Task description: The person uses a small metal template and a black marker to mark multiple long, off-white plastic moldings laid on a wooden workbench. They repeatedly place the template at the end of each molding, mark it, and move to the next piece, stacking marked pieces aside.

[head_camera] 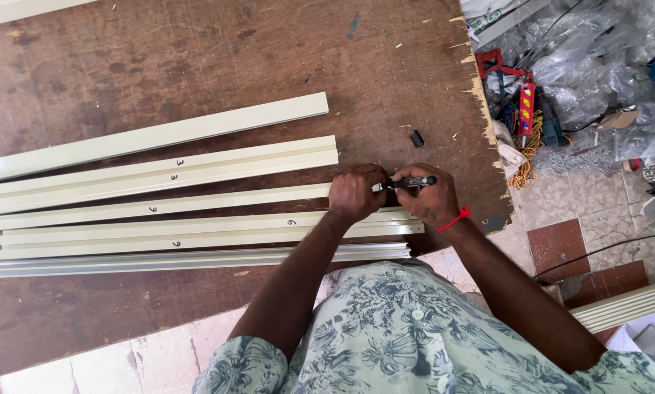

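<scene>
- The right hand (428, 201) is closed around a black marker (413, 182), its grip clamped on the barrel, which lies nearly level and points left toward the other hand.
- The left hand (355, 193) is curled into a loose fist, knuckles up, pressing down on the end of a cream strip (152, 209); its grip is together, and I cannot tell whether the fingers pinch anything beneath.
- The two hands meet just above the right ends of the strips, near the right edge of the brown wooden counter (159, 51).
- The marker is short and dark, with a lighter band on its barrel; its tip is hidden by the left hand.
- A small black cap (416, 138) lies alone on the counter, just beyond the hands.
- Several long cream strips lie side by side, running left out of view; some carry small handwritten marks.
- A red cord (456, 217) circles the right wrist.
- The counter's right edge (482, 102) is chipped and splintered.
- Beyond that edge, on the tiled floor (561, 211), lie a red tool (526, 106) and crumpled clear plastic (597, 66).
</scene>
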